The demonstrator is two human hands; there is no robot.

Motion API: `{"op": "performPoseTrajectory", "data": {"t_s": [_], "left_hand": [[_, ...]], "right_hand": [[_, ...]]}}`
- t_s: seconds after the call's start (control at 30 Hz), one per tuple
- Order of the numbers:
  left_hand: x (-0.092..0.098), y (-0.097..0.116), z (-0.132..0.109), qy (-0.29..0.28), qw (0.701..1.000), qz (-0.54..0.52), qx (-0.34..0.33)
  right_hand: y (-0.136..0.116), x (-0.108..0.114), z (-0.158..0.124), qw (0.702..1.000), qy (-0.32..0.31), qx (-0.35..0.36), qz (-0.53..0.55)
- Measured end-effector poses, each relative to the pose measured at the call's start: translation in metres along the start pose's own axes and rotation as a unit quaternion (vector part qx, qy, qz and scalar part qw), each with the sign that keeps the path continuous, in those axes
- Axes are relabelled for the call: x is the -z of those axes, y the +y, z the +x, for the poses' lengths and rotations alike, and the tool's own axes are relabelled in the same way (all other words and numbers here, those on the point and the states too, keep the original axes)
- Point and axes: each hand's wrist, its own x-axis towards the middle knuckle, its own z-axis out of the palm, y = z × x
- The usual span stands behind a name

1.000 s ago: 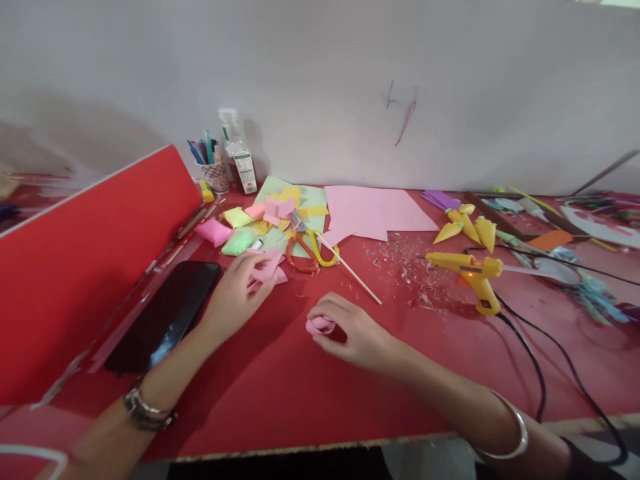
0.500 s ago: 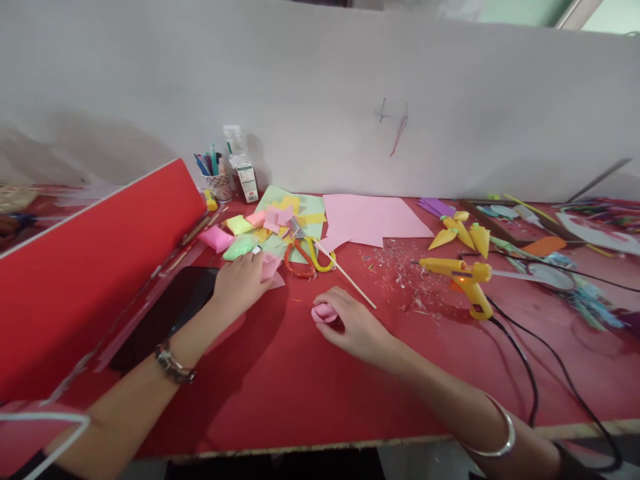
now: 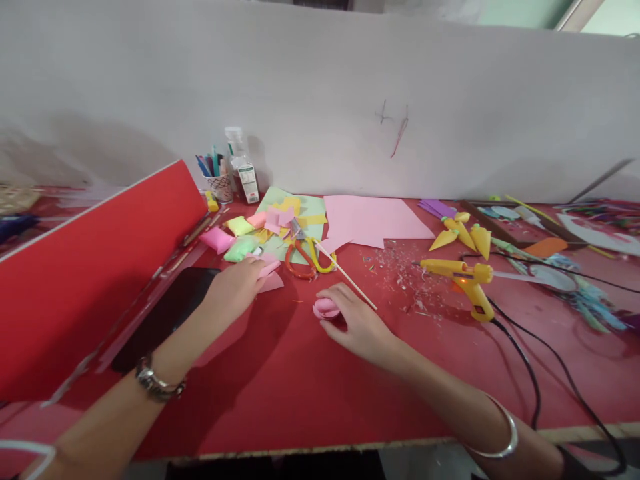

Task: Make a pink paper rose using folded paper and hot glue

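My right hand (image 3: pixel 357 325) is curled around a small pink paper roll (image 3: pixel 326 307), shaped like a cupped bud, just above the red tabletop or resting on it. To its left, my left hand (image 3: pixel 235 287) has its fingers closed at a pink paper piece (image 3: pixel 270 267); its fingertips are partly hidden. Beneath that lies another flat pink paper scrap (image 3: pixel 271 282). Scissors (image 3: pixel 301 257) with red and yellow handles lie between the hands and farther back. A thin pale stick (image 3: pixel 350 279) slants past the right hand.
A yellow glue gun (image 3: pixel 463 277) lies right with its cord trailing. Behind are a pink sheet (image 3: pixel 377 217), yellow paper cones (image 3: pixel 463 232) and clay packets (image 3: pixel 241 248). A red board (image 3: pixel 110 267) and a dark flat device (image 3: pixel 175 313) sit left. A pen cup (image 3: pixel 219 187) stands near a bottle (image 3: pixel 243 173).
My left hand has shifted slightly, and the pink piece at its fingers has tipped from raised to flatter. The right hand keeps the pink roll in nearly the same place.
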Motion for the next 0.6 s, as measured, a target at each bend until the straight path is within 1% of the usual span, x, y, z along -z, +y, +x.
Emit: {"op": "performPoseTrajectory", "data": {"t_s": [0.07, 0.13, 0.2, 0.27, 0.33, 0.4, 0.53, 0.6], "left_hand": [[0.003, 0.002, -0.001, 0.023, 0.994, -0.084, -0.065], [0.006, 0.006, -0.003, 0.064, 0.975, -0.178, -0.115], [0.009, 0.012, -0.006, 0.100, 0.960, -0.231, -0.125], [0.012, 0.018, -0.008, 0.114, 0.955, -0.248, -0.116], [0.015, 0.021, -0.010, 0.113, 0.954, -0.253, -0.115], [0.015, 0.023, -0.012, 0.109, 0.953, -0.252, -0.128], [0.014, 0.030, -0.020, 0.089, 0.947, -0.252, -0.175], [0.014, 0.035, -0.024, 0.075, 0.942, -0.260, -0.200]], "right_hand": [[0.000, 0.000, 0.000, 1.000, 0.003, -0.003, -0.004], [-0.001, 0.001, 0.000, 1.000, 0.004, -0.011, -0.015], [-0.002, 0.001, 0.000, 0.999, 0.005, -0.025, -0.027], [-0.002, 0.002, 0.000, 0.999, 0.015, -0.032, -0.031], [-0.003, 0.003, 0.000, 0.999, 0.043, -0.019, -0.022], [-0.004, 0.003, -0.001, 0.997, 0.080, 0.016, -0.001], [-0.005, 0.001, -0.002, 0.987, 0.119, 0.099, 0.035], [-0.005, 0.000, -0.002, 0.984, 0.138, 0.107, 0.028]]}}
